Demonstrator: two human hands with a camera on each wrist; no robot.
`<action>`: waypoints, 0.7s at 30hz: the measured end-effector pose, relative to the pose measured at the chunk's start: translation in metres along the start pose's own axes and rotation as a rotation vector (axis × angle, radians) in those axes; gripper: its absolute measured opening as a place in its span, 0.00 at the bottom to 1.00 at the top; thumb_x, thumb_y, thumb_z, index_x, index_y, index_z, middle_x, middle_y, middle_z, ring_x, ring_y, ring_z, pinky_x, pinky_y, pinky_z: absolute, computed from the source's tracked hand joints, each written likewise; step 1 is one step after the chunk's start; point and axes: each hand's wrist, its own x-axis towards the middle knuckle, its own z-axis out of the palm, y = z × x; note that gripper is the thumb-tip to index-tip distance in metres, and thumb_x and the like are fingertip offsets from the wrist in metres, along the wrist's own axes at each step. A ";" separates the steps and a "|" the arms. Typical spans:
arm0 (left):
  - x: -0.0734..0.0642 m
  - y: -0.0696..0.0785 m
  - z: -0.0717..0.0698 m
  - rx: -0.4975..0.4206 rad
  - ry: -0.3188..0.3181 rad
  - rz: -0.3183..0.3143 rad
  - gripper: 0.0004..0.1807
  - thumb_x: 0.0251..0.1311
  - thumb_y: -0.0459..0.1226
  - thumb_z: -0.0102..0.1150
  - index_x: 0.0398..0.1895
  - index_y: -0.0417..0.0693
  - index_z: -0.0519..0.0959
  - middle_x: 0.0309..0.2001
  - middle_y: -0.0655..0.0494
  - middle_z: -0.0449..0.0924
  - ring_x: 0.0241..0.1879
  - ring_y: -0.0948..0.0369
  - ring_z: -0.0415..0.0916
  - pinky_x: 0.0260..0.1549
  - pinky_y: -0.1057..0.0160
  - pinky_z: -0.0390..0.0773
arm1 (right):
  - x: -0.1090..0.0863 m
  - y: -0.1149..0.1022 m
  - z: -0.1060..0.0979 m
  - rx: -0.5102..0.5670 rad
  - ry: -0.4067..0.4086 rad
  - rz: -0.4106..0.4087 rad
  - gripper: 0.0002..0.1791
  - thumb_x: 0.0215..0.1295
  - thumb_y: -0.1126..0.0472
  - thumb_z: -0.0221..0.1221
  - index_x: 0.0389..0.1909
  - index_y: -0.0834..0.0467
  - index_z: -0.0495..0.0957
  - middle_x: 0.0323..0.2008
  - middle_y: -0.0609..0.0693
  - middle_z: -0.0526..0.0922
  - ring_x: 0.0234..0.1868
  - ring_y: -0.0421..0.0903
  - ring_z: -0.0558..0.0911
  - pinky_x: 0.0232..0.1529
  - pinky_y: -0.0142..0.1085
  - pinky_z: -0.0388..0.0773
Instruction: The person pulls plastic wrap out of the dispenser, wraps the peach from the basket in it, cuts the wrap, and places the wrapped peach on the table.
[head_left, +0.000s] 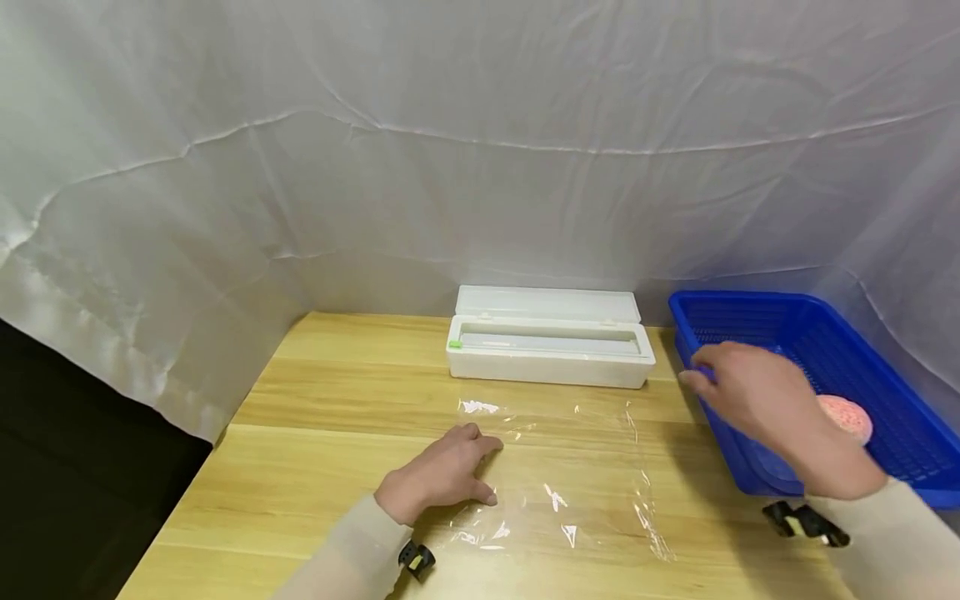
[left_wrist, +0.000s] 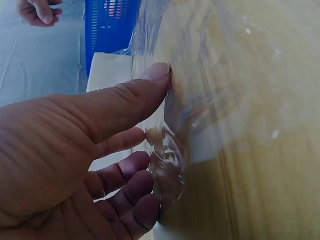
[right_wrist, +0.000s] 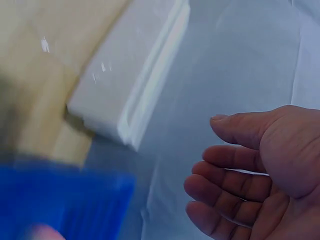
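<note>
A sheet of clear plastic film [head_left: 555, 500] lies spread on the wooden table, with wrinkled, shiny edges. My left hand [head_left: 446, 468] rests at its left edge. In the left wrist view the thumb [left_wrist: 157, 72] and fingertips touch the film, spread apart rather than pinching. Over the near-left part of the blue basket [head_left: 738, 467] hangs my right hand [head_left: 753, 400], loosely curled and holding nothing in the right wrist view. A pink speckled rounded thing [head_left: 847, 417] lies in the basket, partly hidden by the right wrist.
Behind the film stands a long white film dispenser box [head_left: 547, 368], its lid [head_left: 547, 302] raised and a small green slider [head_left: 454, 344] at its left end. A pale cloth curtain [head_left: 480, 192] hangs along the table's back. The table's left edge drops to a dark area.
</note>
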 end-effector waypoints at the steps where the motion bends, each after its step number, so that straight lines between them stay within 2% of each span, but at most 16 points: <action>1: 0.000 0.000 0.000 -0.007 -0.002 -0.005 0.43 0.52 0.50 0.81 0.70 0.48 0.77 0.49 0.56 0.77 0.43 0.63 0.70 0.49 0.63 0.79 | 0.003 0.008 -0.005 -0.014 -0.017 0.021 0.16 0.72 0.52 0.64 0.47 0.60 0.86 0.41 0.60 0.89 0.39 0.64 0.87 0.32 0.62 0.80; 5: -0.002 0.001 0.002 -0.019 -0.002 -0.011 0.42 0.52 0.50 0.82 0.70 0.49 0.77 0.50 0.56 0.77 0.46 0.63 0.71 0.52 0.62 0.79 | 0.016 0.040 -0.018 -0.049 -0.109 0.086 0.20 0.74 0.53 0.62 0.54 0.66 0.83 0.47 0.68 0.87 0.43 0.69 0.86 0.38 0.65 0.81; 9: -0.003 0.000 0.004 -0.030 -0.002 -0.016 0.41 0.52 0.50 0.81 0.70 0.50 0.78 0.52 0.56 0.77 0.49 0.62 0.72 0.55 0.60 0.79 | 0.026 0.072 -0.021 -0.072 -0.223 0.123 0.24 0.75 0.54 0.61 0.58 0.71 0.80 0.53 0.72 0.84 0.47 0.71 0.84 0.41 0.65 0.81; 13: -0.003 0.000 0.006 -0.043 -0.008 -0.021 0.41 0.52 0.50 0.81 0.71 0.51 0.77 0.53 0.56 0.77 0.50 0.62 0.72 0.56 0.61 0.78 | 0.033 0.096 -0.012 -0.092 -0.337 0.156 0.28 0.74 0.52 0.63 0.59 0.73 0.78 0.56 0.75 0.81 0.50 0.74 0.82 0.41 0.64 0.80; 17: -0.004 0.001 0.007 -0.048 -0.006 -0.027 0.42 0.52 0.51 0.81 0.71 0.52 0.77 0.53 0.57 0.77 0.50 0.63 0.72 0.58 0.61 0.78 | 0.039 0.112 0.004 -0.088 -0.400 0.169 0.32 0.71 0.51 0.66 0.60 0.75 0.76 0.57 0.78 0.78 0.53 0.77 0.79 0.43 0.65 0.79; 21: -0.003 0.001 0.008 -0.057 -0.003 -0.027 0.43 0.51 0.50 0.82 0.71 0.53 0.77 0.52 0.57 0.77 0.49 0.64 0.71 0.55 0.62 0.78 | 0.041 0.124 0.016 -0.041 -0.484 0.228 0.28 0.66 0.53 0.66 0.53 0.75 0.76 0.50 0.77 0.79 0.45 0.72 0.80 0.38 0.61 0.79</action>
